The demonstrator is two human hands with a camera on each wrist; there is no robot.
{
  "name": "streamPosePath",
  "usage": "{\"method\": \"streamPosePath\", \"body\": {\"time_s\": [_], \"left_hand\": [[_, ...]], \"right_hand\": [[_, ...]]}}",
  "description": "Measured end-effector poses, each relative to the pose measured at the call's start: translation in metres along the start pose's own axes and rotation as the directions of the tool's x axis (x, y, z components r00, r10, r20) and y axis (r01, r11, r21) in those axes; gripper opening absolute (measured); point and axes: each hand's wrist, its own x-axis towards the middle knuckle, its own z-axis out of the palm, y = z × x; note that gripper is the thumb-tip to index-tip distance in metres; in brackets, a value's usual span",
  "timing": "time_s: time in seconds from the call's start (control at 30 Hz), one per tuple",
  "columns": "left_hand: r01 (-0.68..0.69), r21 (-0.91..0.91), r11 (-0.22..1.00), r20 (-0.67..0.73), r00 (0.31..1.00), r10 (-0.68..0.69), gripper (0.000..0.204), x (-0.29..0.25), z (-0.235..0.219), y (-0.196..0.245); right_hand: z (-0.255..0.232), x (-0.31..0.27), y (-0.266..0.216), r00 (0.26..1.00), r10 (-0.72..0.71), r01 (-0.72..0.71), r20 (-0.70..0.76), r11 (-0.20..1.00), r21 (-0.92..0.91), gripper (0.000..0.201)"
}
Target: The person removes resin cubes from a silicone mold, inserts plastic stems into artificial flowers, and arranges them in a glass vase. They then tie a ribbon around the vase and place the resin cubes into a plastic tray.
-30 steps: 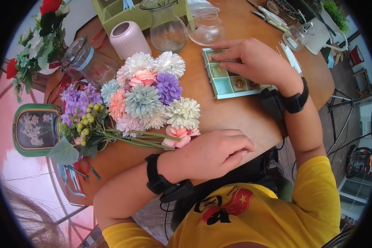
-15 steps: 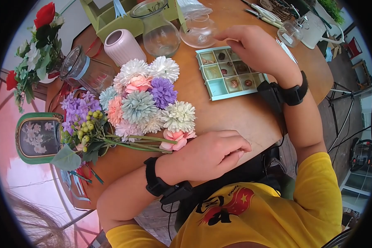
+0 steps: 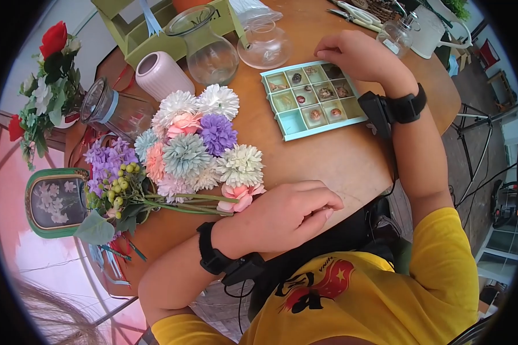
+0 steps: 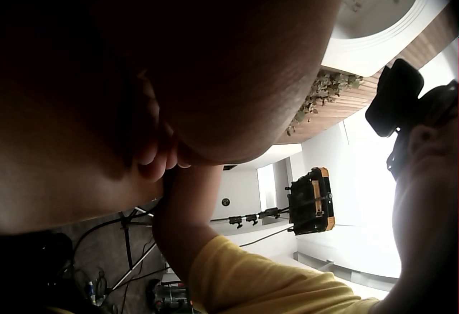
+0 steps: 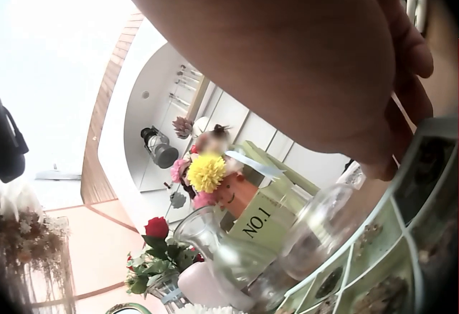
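Observation:
My left hand (image 3: pixel 296 213) lies at the table's near edge, its fingers curled around the green stems (image 3: pixel 184 204) of a pastel bouquet (image 3: pixel 196 144) that lies flat to the left. The right hand (image 3: pixel 354 54) sits at the far right corner of a teal compartment tray (image 3: pixel 296 123) holding small stones, fingers curled at the rim. Whatever those fingers hold is hidden. In the right wrist view the right hand (image 5: pixel 387 134) hovers just above the tray (image 5: pixel 380 256). The left wrist view shows only the dark underside of the left hand (image 4: pixel 158 156).
Behind the bouquet stand a pink ribbed vase (image 3: pixel 158 75), a clear glass vase (image 3: pixel 210 49), a glass bowl (image 3: pixel 265 43) and a green box (image 3: pixel 138 29). A glass jar (image 3: pixel 112 109) lies at the left. Scissors (image 3: pixel 354 14) and a small bottle (image 3: pixel 394 34) are far right.
The right hand has come off the tray's compartments and moved to its far right corner, uncovering the stones. The left hand has stayed on the stems.

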Motion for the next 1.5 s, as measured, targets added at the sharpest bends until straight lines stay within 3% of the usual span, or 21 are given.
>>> {"method": "streamPosePath", "body": {"time_s": [0.13,0.23,0.33,0.43,0.47,0.57,0.67,0.77,0.87,1.03,1.13,1.23,1.33,1.5], "left_hand": [[0.013,-0.02,1.0,-0.018,1.0,-0.013,0.016,0.0,-0.001,0.001],[0.183,-0.212,0.96,-0.081,0.976,-0.204,0.016,-0.002,-0.004,0.01],[0.24,-0.3,0.923,-0.195,0.932,-0.306,0.026,-0.007,-0.006,0.003],[0.101,-0.029,0.995,-0.513,0.853,-0.101,0.042,-0.002,-0.006,-0.012],[0.106,-0.003,0.994,-0.486,0.869,-0.094,0.064,-0.001,-0.011,-0.015],[0.186,-0.034,0.982,-0.583,0.794,-0.17,0.077,0.001,-0.003,-0.017],[0.14,-0.179,0.974,-0.566,0.795,-0.219,0.084,0.008,-0.001,-0.011],[0.089,-0.175,0.981,-0.535,0.827,-0.17,0.082,0.008,-0.003,-0.016],[0.03,-0.286,0.958,-0.519,0.835,-0.181,0.081,0.005,-0.01,-0.016],[0.116,-0.162,0.98,-0.52,0.834,-0.185,0.078,0.001,-0.012,-0.023],[0.126,-0.117,0.985,-0.522,0.836,-0.169,0.078,0.001,-0.012,-0.024],[0.131,-0.096,0.987,-0.523,0.837,-0.162,0.077,0.0,-0.013,-0.025],[0.138,-0.072,0.988,-0.519,0.841,-0.156,0.077,0.0,-0.011,-0.024],[0.139,-0.084,0.987,-0.522,0.837,-0.163,0.078,0.001,-0.01,-0.025]], "right_hand": [[-0.005,0.001,-0.007,0.979,0.108,-0.104,0.175,0.994,-0.032,0.035],[0.003,0.005,0.004,0.981,0.107,-0.099,0.162,0.994,-0.053,0.045],[-0.003,0.003,0.008,0.983,0.084,-0.094,0.166,0.994,0.054,0.048],[-0.005,0.002,0.011,0.984,0.055,-0.095,0.168,0.966,0.239,0.046],[-0.009,0.0,0.006,0.978,0.07,-0.129,0.195,0.944,0.304,0.045],[-0.021,-0.005,-0.007,0.967,0.07,-0.176,0.244,0.879,0.443,0.042],[-0.023,-0.01,-0.001,0.975,0.0,-0.115,0.224,0.86,0.498,0.041],[-0.022,-0.012,0.001,0.971,-0.062,-0.08,0.23,0.825,0.56,0.039],[-0.017,-0.005,-0.004,0.966,-0.11,-0.05,0.233,0.806,0.59,0.036],[-0.009,0.002,0.006,0.957,-0.167,0.007,0.237,0.831,0.557,0.034],[-0.013,-0.002,0.001,0.959,-0.11,-0.049,0.263,0.845,0.533,0.041],[-0.014,-0.003,-0.007,0.956,0.032,-0.209,0.29,0.77,0.603,0.05],[-0.008,-0.003,-0.001,0.954,0.091,-0.264,0.285,0.704,0.659,0.057],[-0.013,-0.004,0.005,0.941,-0.04,-0.196,0.337,0.747,0.636,0.041]]}}
